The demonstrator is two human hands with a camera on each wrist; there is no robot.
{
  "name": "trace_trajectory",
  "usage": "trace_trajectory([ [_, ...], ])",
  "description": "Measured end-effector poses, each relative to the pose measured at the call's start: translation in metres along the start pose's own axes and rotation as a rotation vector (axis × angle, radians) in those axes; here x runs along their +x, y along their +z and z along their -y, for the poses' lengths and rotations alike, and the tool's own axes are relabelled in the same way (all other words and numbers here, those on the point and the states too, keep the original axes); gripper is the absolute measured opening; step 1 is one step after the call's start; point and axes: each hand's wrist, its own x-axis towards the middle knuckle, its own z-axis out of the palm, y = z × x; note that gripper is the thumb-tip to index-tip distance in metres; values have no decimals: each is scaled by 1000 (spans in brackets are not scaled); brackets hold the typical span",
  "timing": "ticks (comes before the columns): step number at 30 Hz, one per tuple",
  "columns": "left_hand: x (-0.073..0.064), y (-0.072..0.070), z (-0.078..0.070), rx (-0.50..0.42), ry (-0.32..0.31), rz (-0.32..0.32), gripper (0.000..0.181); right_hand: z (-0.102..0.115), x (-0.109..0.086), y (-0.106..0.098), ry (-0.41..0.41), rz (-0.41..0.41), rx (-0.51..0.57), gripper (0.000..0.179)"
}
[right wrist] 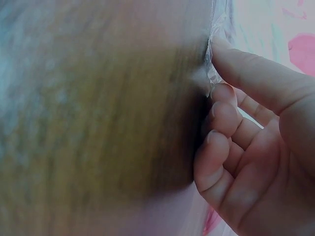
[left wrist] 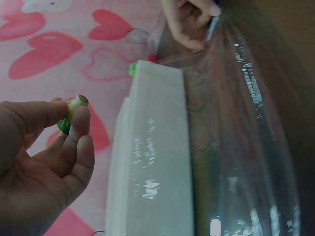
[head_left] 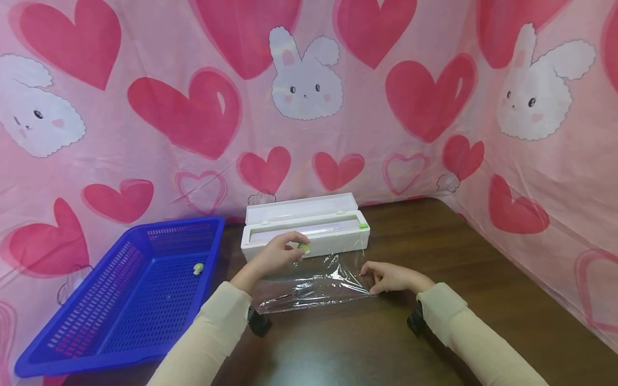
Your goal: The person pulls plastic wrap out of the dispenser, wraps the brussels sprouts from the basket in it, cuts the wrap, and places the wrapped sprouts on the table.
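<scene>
Pinching the green slider [head_left: 303, 247] on the dispenser [head_left: 305, 228] with our left hand [head_left: 279, 253], we grip the film [head_left: 314, 284] corner in our right hand [head_left: 388, 277] — slack there risks a crooked, clinging tear across the table [head_left: 483, 279].

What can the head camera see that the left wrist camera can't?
Only the head view shows the blue plastic basket with a small pale-green piece inside, and the dark wooden table. Only the left wrist view shows up close the small green piece pinched in the left hand. Both show the white plastic wrap dispenser, the clear plastic film pulled from it, and the right hand pinching the film's edge.
</scene>
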Motion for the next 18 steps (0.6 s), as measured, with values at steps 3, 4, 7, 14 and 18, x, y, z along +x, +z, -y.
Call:
trace_trajectory([
  [3, 0, 8, 7, -5, -17, 24, 27, 0, 0, 0, 10, 0, 1, 41],
  [4, 0, 11, 9, -5, -23, 30, 28, -1, 0, 0, 11, 0, 0, 41],
  [7, 0, 18, 17, -16, -22, 49, 28, 0, 0, 0, 13, 0, 0, 41],
  [14, -4, 31, 31, -70, -126, 56, 30, 1, 0, 1, 20, -3, 6, 41],
  [18, -7, 39, 39, -9, -190, 55, 31, 0, 1, 1, 17, 0, 4, 41],
])
